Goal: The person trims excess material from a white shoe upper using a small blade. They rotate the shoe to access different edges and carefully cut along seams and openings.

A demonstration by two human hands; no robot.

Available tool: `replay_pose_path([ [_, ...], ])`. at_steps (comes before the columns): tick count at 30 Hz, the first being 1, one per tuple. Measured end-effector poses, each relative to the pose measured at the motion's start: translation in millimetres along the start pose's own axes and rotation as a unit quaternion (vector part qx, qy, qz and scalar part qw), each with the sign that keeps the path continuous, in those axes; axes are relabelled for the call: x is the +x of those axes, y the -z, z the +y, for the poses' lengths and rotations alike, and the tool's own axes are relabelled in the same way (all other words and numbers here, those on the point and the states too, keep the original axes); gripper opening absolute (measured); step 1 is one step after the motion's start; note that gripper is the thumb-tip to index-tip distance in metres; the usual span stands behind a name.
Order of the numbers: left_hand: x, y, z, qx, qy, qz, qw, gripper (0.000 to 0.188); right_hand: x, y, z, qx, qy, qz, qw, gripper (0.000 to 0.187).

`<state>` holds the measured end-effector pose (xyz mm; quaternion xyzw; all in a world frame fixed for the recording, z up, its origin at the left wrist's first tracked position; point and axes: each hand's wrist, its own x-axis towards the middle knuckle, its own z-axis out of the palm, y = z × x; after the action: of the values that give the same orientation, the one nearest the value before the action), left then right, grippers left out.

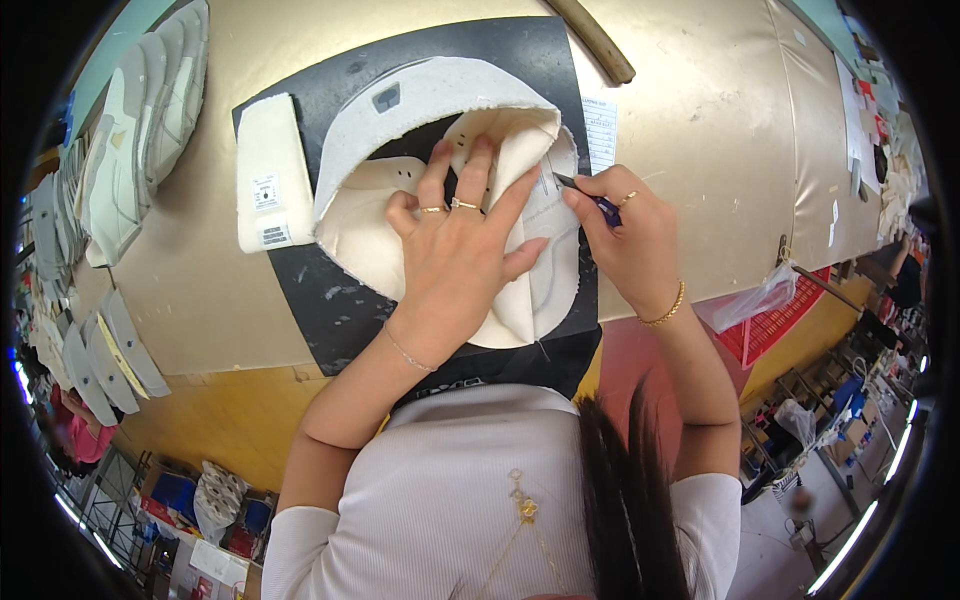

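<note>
A pale grey fabric piece (432,88) with a cream lining lies folded on a black mat (330,322). A small grey trapezoid patch sits on its upper band. My left hand (448,245) rests on the lining with fingers spread, thumb stretched toward the folded edge. My right hand (632,225) is closed round a slim dark tool (606,208) with a purplish handle. The tool's dark tip is at the right flap (552,225), which bears faint lines. Whether it is a pen or a small blade I cannot tell.
A cream padded strip (262,150) with white labels lies left of the work. Light grey curved pieces (145,120) are stacked at the far left, more below. Behind stand a brown bar (592,40) and a printed sheet (600,135). A plastic bag (765,298) lies right, by a red tray.
</note>
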<state>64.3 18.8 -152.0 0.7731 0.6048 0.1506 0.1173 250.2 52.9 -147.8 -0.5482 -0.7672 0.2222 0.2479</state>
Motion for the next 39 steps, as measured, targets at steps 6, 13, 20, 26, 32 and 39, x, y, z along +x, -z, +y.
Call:
replay_pose_path([
  [6,2.9,3.8,1.0,0.007,-0.003,-0.012,1.0,0.061,5.6,9.2,0.8,-0.039,0.015,0.013,0.999,0.015],
  [13,7.5,11.2,4.3,0.013,0.0,-0.045,0.999,0.071,14.2,17.7,-2.1,-0.097,0.056,-0.017,0.994,0.013],
  [20,11.9,15.9,6.7,0.021,-0.002,-0.059,0.998,0.071,18.4,21.5,-3.0,-0.134,0.074,-0.05,0.987,0.013],
  [26,12.8,14.0,7.2,0.025,-0.004,-0.064,0.998,0.071,25.1,24.3,-9.1,-0.159,0.082,-0.078,0.981,0.014],
  [32,12.6,12.9,6.2,0.03,-0.005,-0.058,0.998,0.072,12.2,8.8,0.2,-0.056,0.027,-0.022,0.998,0.014],
  [39,13.8,13.8,7.4,0.034,-0.01,-0.057,0.998,0.074,6.1,3.0,7.9,0.009,-0.01,0.066,0.998,0.014],
])
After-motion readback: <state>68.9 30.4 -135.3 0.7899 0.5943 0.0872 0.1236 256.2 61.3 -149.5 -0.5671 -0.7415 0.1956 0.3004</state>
